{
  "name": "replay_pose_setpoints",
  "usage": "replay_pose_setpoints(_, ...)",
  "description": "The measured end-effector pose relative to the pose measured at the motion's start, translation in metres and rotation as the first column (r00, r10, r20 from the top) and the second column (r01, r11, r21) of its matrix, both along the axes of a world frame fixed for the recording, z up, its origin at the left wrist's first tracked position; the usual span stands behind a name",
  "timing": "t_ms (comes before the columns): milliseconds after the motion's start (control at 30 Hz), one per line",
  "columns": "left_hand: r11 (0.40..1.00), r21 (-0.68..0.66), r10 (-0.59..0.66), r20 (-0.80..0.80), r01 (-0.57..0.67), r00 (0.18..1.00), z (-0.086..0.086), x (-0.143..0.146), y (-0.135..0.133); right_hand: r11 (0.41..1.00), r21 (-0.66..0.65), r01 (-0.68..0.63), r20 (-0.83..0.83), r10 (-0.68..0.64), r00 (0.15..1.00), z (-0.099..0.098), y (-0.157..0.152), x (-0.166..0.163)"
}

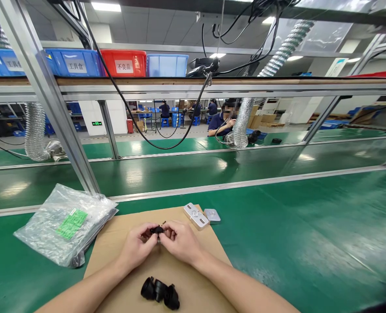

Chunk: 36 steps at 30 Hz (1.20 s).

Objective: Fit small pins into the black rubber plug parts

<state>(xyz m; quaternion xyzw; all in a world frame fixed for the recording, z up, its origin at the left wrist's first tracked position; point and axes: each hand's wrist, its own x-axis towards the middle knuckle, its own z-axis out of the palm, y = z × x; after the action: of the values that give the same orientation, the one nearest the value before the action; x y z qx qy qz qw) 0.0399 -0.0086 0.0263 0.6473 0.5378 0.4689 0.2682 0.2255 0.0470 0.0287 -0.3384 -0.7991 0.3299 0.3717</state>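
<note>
Two hands [137, 245] [181, 243] hold black part [155, 230]; red bin's [138, 58] label [124, 67] reads 不良品.

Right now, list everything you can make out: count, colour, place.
Small part: one, black, between the hands
Cup-shaped parts: three, black, nearer the wearer
Slotted metal block: one, silver, sheet's far right
Square metal block: one, silver, beside it
Sheet: one, brown, under the hands
Plastic bag: one, greyish, green label, left
Worktop: one, green, foreground
Metal frame: one, silver, beyond
Blue bins: at least three, shelf
Red bin: one, shelf
Flexible ducts: at least two, silver, beyond
Cables: several, black, overhead
Co-workers: at least four, dark-blue tops, background
Left hand: one, bare, centre
Right hand: one, bare, centre
</note>
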Motion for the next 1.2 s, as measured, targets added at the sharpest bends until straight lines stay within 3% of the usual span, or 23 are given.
replay_pose_setpoints(400,0.999,0.04,-0.019,-0.047,0.021,0.999,0.002,-0.003,0.002,0.998,0.042,0.041,0.029,-0.042,0.999,0.001,-0.003,-0.001)
replay_pose_setpoints(667,0.996,0.015,-0.084,0.004,0.084,0.996,-0.004,-0.006,0.003,0.999,0.038,-0.017,0.099,0.013,0.995,0.004,0.013,0.005)
replay_pose_setpoints(900,0.984,0.133,-0.102,-0.132,0.12,0.986,-0.004,-0.005,-0.001,0.993,0.114,0.019,0.078,-0.028,0.997,0.004,0.004,0.004)
replay_pose_setpoints(1000,0.991,0.115,-0.05,-0.13,0.065,0.99,-0.006,-0.006,0.001,0.995,0.091,-0.027,0.114,0.017,0.993,0.002,0.01,0.005)
replay_pose_setpoints(1100,0.997,0.056,0.068,-0.107,-0.062,0.992,-0.01,-0.019,0.011,1.0,-0.018,-0.01,0.149,0.013,0.989,0.001,0.021,0.009)
replay_pose_setpoints(1200,0.978,0.064,0.208,-0.238,-0.198,0.949,-0.013,-0.042,0.027,0.998,-0.02,0.067,0.235,-0.06,0.97,0.0,0.03,0.013)
